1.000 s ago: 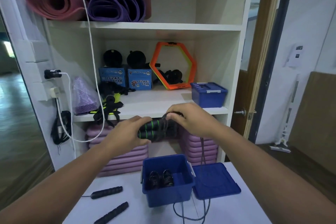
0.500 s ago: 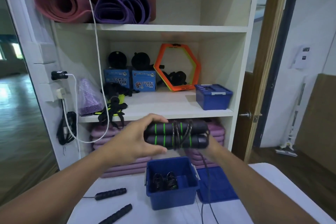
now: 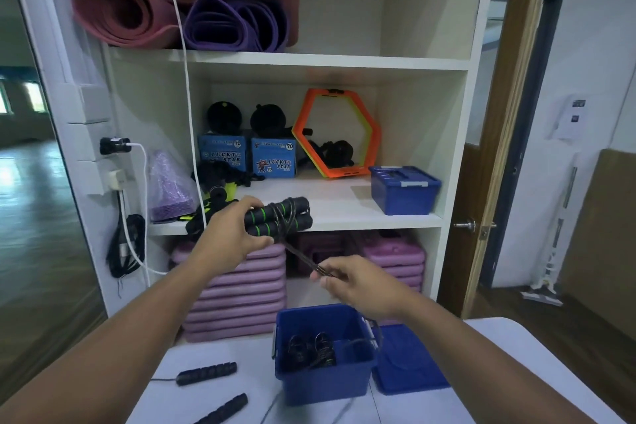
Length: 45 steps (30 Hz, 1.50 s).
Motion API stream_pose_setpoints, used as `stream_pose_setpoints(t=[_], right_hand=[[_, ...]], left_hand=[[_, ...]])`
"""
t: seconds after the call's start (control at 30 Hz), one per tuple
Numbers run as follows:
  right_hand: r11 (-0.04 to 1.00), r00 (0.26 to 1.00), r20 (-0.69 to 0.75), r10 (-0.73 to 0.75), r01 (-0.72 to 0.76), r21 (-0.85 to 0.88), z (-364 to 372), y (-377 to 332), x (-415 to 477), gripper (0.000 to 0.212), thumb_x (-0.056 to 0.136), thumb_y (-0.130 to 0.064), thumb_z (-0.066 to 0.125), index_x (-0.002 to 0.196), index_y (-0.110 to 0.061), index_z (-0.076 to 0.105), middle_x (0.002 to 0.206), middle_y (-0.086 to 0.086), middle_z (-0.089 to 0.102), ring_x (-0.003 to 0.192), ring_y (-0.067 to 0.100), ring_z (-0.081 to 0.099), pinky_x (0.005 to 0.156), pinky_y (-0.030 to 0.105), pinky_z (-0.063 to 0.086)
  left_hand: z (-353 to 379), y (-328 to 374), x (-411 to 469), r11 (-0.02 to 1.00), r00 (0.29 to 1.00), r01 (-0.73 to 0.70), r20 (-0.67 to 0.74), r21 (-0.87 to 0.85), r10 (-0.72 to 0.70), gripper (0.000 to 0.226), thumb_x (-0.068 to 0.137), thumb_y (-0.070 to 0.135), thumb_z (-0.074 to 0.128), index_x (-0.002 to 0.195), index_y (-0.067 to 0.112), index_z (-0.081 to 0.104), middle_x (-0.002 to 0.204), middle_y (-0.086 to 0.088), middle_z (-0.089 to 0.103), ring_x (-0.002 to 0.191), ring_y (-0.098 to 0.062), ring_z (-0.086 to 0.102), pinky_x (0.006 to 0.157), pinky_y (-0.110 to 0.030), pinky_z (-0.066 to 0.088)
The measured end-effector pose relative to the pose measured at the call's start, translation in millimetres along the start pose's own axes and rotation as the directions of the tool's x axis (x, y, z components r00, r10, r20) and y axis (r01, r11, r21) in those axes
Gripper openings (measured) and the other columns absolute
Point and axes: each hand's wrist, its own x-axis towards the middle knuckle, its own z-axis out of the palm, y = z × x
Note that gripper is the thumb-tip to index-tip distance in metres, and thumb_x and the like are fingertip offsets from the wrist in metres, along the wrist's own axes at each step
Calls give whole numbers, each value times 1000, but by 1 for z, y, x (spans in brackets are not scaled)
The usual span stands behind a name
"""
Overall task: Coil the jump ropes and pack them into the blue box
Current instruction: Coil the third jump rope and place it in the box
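Note:
My left hand [image 3: 230, 237] grips two black jump rope handles [image 3: 279, 216] with green rings, held side by side with a few turns of black rope wound round them. From the handles the rope [image 3: 300, 255] runs down and right to my right hand [image 3: 358, 283], which pinches it taut. Below stands the open blue box [image 3: 323, 385] on the white table [image 3: 488, 348]; a coiled black rope [image 3: 311, 348] lies inside it. The box's blue lid [image 3: 406, 365] lies flat to its right. A second rope's two black handles [image 3: 206, 373] [image 3: 223, 409] lie on the table at the left.
A white shelf unit [image 3: 344, 62] stands behind the table, with rolled mats, boxes, an orange hexagon ring [image 3: 335, 132] and a closed blue box [image 3: 404, 189]. Purple step platforms [image 3: 237, 299] are stacked at the bottom. A wooden door [image 3: 499, 148] stands open to the right.
My right hand left the handles and dropped down to the right, pulling the rope taut. My left hand now holds both handles alone, tilted and a little higher.

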Motion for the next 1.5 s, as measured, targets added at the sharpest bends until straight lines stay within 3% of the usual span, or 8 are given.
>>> stream_pose_setpoints(t=[0.27,0.47,0.7,0.83,1.0,1.2,1.37,1.5], right_hand=[[937,971,-107,-213,172,-302,-53,-43,7,14,96,-30,61,100,-23,73,86,-9,70,79,4,62,73,25,51],[978,966,-213,-148,176,116,-66,-38,5,9,78,-25,80,79,-16,78,78,3,75,69,32,62,70,35,53],[682,977,-176,120,48,730,0,3,9,55,93,-2,54,41,-19,64,45,-7,55,40,3,51,45,17,44],[712,975,-174,135,26,702,32,8,3,38,102,-1,36,71,-14,54,51,-5,46,43,7,32,44,20,28],[771,985,-115,130,-28,637,35,9,2,27,105,-20,43,102,2,58,68,0,51,45,9,37,44,22,31],[840,994,50,101,-112,532,29,9,-17,25,102,-33,50,106,-15,68,63,-6,46,47,7,30,45,21,24],[947,1000,15,14,-18,320,-2,-14,-16,19,99,-30,57,99,-15,68,64,-3,48,54,11,38,51,25,33],[987,975,-176,-134,116,-107,-33,-32,-3,17,97,-33,58,92,-24,71,84,-4,71,77,14,61,75,36,50]], left_hand=[[15,14,-31,982,917,-186,358,-5,176,61,70,32,86,121,39,53,115,13,61,105,-7,60,92,-33,51],[-8,52,-66,958,888,-120,403,-262,222,59,69,27,90,109,44,50,115,9,67,109,-9,65,94,-30,52],[-20,71,-70,881,924,-34,321,-471,207,55,71,-5,84,114,11,52,103,6,73,94,-15,73,86,-26,57],[-8,60,-59,897,955,-1,265,-443,132,56,69,6,89,112,20,56,105,-6,72,95,-23,72,89,-38,59],[11,52,-44,947,993,-3,114,-320,41,53,71,18,89,112,22,57,101,10,64,73,4,61,65,-8,45],[6,18,-4,988,985,96,-129,-124,-112,64,73,21,88,120,19,45,102,6,58,87,-18,58,71,-26,42],[14,3,-1,980,999,-37,36,195,30,55,77,18,82,112,21,39,112,-4,54,90,-22,56,73,-32,44],[28,7,-16,975,974,-170,176,146,144,58,75,21,83,118,26,44,118,3,47,100,-19,54,86,-30,47]])
